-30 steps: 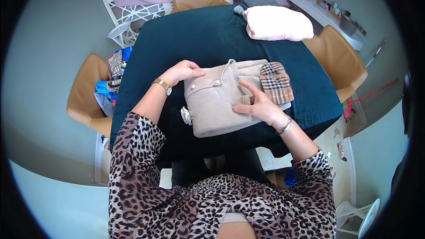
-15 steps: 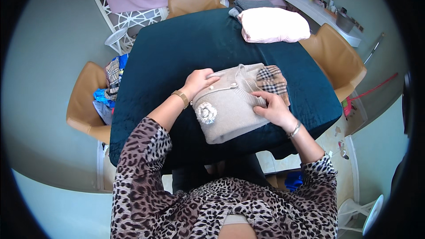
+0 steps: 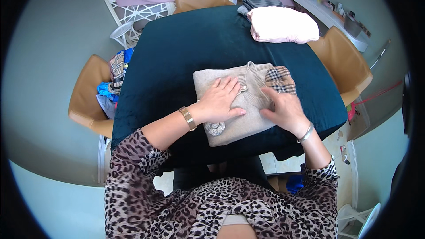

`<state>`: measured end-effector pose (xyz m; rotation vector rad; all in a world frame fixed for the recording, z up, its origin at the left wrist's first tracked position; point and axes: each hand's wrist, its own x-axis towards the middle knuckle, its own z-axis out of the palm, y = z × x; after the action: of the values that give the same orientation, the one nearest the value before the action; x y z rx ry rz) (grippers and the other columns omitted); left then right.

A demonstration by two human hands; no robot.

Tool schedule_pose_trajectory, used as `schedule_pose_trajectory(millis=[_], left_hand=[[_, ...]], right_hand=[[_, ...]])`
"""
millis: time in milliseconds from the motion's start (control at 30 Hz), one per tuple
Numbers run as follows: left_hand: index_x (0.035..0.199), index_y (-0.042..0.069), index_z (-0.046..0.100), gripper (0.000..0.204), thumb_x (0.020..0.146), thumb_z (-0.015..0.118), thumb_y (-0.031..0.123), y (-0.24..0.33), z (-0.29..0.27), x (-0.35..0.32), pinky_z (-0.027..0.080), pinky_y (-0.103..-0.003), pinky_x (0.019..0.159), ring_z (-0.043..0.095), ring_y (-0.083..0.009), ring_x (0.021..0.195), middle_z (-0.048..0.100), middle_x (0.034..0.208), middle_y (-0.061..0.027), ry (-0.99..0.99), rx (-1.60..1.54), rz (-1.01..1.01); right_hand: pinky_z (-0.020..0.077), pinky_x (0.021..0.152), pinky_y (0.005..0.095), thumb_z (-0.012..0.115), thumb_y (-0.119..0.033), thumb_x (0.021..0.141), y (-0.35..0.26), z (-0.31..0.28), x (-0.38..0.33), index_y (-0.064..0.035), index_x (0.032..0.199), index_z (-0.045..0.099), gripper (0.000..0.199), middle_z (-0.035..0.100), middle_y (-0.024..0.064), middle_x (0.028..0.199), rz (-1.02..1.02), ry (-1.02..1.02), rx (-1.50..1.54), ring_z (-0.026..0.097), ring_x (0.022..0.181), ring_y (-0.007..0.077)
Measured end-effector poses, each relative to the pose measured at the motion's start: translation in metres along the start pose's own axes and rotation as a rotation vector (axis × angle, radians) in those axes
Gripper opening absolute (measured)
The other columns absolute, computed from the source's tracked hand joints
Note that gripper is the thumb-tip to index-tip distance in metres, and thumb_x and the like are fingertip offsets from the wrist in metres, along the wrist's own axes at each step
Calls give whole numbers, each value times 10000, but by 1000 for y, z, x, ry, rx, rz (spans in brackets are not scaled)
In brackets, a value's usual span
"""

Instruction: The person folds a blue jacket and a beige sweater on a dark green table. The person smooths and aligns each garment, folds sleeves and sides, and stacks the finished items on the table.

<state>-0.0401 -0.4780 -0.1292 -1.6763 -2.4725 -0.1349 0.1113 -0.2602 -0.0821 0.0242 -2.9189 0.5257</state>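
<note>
both hands, left hand (image 3: 220, 99) and right hand (image 3: 284, 108), lie flat on a folded beige sweater (image 3: 234, 126) on the dark green table (image 3: 186, 48).

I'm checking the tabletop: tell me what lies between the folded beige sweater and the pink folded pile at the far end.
In the head view, only bare dark teal tablecloth lies between the beige sweater and the pink pile; nothing rests on that stretch.

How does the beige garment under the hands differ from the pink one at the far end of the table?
The beige sweater lies near the person with the left hand and the right hand flat on it; the pink garment lies untouched at the far right corner. The beige sweater shows a plaid patch, buttons and a fabric flower; the pink garment looks plain. The pink garment looks puffier, the beige sweater flatter. Both are folded on the dark teal table.
</note>
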Motion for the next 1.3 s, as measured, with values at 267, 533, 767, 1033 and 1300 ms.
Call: schedule_pose_trajectory(millis=[267,533,767,1033,1300], left_hand=[[1452,-72,494,730,1070,437,548,-9,-30,6,371,-465,1184,510,-408,1363,538,1452,-291,-132,-603,-23],[1353,-120,566,646,1056,524,452,30,-64,-42,317,-487,1216,385,-423,1475,452,1523,-317,113,-558,96],[1406,-79,526,678,950,683,398,26,-9,-61,301,-551,1214,339,-468,1492,380,1570,-322,282,-126,1],[1287,-80,627,633,852,737,366,24,-6,-48,279,-570,1220,459,-474,1382,517,1408,-319,260,-183,73],[1326,-31,629,640,848,766,372,20,-13,-55,310,-573,1205,401,-485,1447,453,1500,-336,272,-163,73]], right_hand=[[426,1140,424,582,-261,1026,-58,10,118,-50,1395,625,427,607,198,1426,-592,-122,406,480,1421,354],[258,1264,404,372,-441,1113,-8,106,189,-101,1534,495,556,430,139,1618,-606,-413,315,312,1540,310],[338,1213,395,430,-485,1103,-21,69,172,-4,1462,551,612,497,151,1566,-203,-363,936,418,1482,312],[264,1250,467,485,-409,1070,-17,91,105,-32,1490,519,566,462,217,1568,-495,-18,204,349,1515,342],[574,771,425,676,-161,941,-10,29,68,3,1072,722,215,740,165,893,-146,491,293,720,796,331]])
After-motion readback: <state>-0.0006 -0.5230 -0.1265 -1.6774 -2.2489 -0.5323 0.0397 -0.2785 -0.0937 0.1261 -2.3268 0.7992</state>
